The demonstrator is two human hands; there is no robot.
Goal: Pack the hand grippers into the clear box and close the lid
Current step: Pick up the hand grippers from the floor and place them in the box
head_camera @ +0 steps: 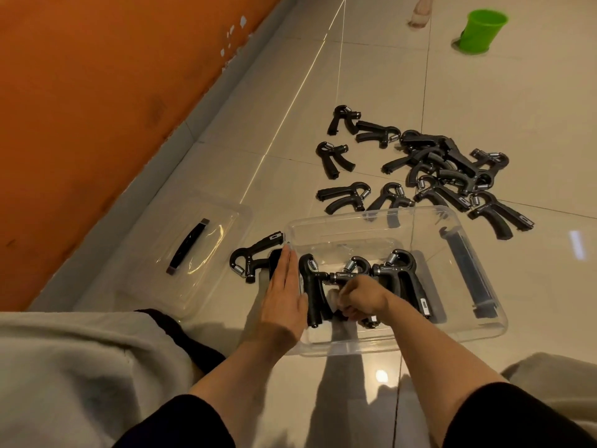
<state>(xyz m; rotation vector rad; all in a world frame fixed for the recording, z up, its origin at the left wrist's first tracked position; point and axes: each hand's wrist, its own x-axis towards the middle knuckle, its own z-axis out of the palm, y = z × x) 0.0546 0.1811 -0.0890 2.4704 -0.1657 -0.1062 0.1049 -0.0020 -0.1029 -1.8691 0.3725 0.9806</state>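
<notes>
Right hand (358,300) grasps a hand gripper (350,276) inside the clear box (452,337), between two others along its near wall; left hand (284,295) lies flat, fingers straight, against the box's left wall. These look stiff, springy and light, best taken by a handle; most remain in the pile (442,169) past the far rim, lid (193,240) off to the left

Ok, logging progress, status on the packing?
Left hand flat on clear box wall. Right hand placing hand gripper inside. Lid off. Pile unpacked.
</notes>
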